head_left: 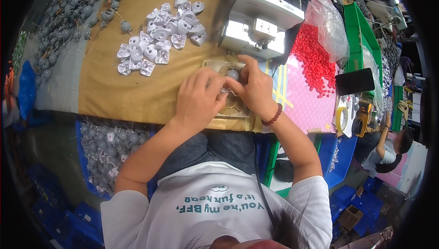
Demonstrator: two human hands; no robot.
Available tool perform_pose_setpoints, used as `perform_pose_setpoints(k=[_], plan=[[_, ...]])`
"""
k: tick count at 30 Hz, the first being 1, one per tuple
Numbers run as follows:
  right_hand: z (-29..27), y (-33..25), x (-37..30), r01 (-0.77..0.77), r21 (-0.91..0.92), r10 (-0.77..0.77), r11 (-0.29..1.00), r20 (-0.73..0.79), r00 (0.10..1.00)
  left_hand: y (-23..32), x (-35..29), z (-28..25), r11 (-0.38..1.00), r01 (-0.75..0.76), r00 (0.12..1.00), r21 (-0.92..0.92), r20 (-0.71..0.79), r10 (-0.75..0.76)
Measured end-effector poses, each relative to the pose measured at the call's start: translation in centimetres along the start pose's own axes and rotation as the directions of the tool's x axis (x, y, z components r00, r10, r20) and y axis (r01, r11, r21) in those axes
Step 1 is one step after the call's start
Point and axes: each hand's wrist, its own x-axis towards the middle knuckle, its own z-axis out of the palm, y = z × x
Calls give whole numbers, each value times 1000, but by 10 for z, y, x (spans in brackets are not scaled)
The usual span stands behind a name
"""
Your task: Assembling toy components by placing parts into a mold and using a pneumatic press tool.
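Note:
My left hand and my right hand meet over a square, worn board near the table's front edge. Both have bent, closed fingers. Their thumbs and fingertips come together at a small white piece, mostly hidden by the fingers. A grey ball sits on the board just beyond the fingertips, beside my right index finger. Farther off to the left lies a loose pile of white plastic parts with holes in them.
A white machine stands beyond my hands. Many red pieces lie at right on a pink sheet, near a black phone and a tape roll. Grey balls on strings heap up at far left; more fill a blue bin below. Another person sits at right.

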Motion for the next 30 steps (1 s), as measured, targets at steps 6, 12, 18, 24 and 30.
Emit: perform_pose_setpoints(k=[6,12,18,24,30], plan=[[-25,8,7,-77,306,30,949,155,987,10,16,0,1000,-15,991,28,135,11],[-53,96,64,-79,177,160,981,-510,845,9,20,4,999,-2,986,53,169,-7],[-58,90,69,-203,582,462,788,-340,819,7,18,7,1000,-2,992,-12,125,3],[-104,-13,97,434,754,84,493,-537,839,7,17,7,999,-3,993,-33,115,6],[-87,-15,127,310,662,-12,682,-414,910,9,15,11,1000,12,993,-4,115,-12]])
